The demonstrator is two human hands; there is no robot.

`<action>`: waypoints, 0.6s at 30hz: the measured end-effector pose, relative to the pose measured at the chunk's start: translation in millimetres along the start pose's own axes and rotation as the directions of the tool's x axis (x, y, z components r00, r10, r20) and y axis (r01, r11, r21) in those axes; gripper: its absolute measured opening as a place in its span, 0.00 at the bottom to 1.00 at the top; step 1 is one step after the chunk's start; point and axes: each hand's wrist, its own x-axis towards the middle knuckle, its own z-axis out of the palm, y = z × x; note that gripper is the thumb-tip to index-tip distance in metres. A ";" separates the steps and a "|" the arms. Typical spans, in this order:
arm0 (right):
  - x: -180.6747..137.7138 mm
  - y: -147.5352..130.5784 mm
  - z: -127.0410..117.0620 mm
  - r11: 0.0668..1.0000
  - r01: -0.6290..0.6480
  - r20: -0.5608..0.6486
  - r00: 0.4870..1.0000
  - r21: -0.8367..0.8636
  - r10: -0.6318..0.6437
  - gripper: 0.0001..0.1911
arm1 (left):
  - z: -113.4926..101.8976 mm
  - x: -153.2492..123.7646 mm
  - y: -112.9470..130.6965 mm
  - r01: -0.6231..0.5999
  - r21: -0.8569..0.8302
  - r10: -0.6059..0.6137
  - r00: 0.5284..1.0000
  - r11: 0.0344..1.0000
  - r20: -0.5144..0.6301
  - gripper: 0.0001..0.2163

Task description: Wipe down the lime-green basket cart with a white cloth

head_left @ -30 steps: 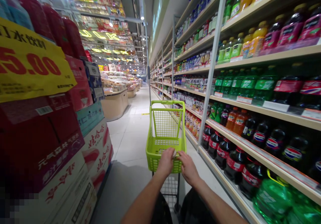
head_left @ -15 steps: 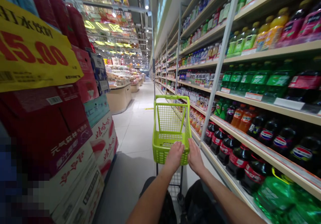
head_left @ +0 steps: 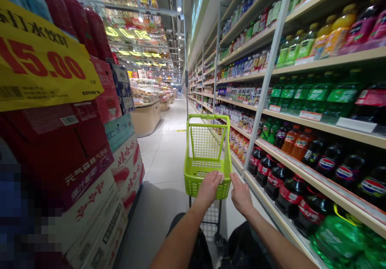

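A lime-green plastic shopping cart (head_left: 208, 165) on a dark wheeled frame stands right in front of me, its basket bare inside. My left hand (head_left: 209, 186) rests over the cart's near edge, fingers closed around it. Just off the right near corner is my right hand (head_left: 242, 194), index finger stretched toward the rim and the other fingers loosely bent. Nothing shows in that hand, and whether its fingertip touches the cart is unclear.
Shelves of drink bottles (head_left: 301, 140) line the right side, close to my right arm. Stacked drink cartons (head_left: 87, 148) under a yellow price sign (head_left: 45, 60) crowd the left. A tiled aisle (head_left: 159, 156) runs ahead past a rounded counter (head_left: 146, 118).
My right hand has come away from the cart's right edge, moving slightly right and down. My left hand stays on the cart. The view has shifted slightly.
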 end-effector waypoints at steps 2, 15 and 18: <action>-0.6 -3.9 -6.2 0.998 -0.007 -0.016 1.000 -0.058 0.007 0.30 | -16.7 -13.2 -24.1 0.090 0.040 -0.089 0.996 0.995 -0.013 0.15; -1.4 -12.9 -0.8 0.978 0.168 0.009 0.986 -0.127 -0.168 0.28 | -19.1 -18.5 -25.0 0.084 0.089 -0.081 0.996 0.992 -0.031 0.17; -1.9 -20.1 1.2 0.984 0.144 -0.016 0.989 -0.102 -0.146 0.28 | -28.9 -24.9 -38.1 0.199 0.115 -0.185 0.975 0.973 -0.121 0.17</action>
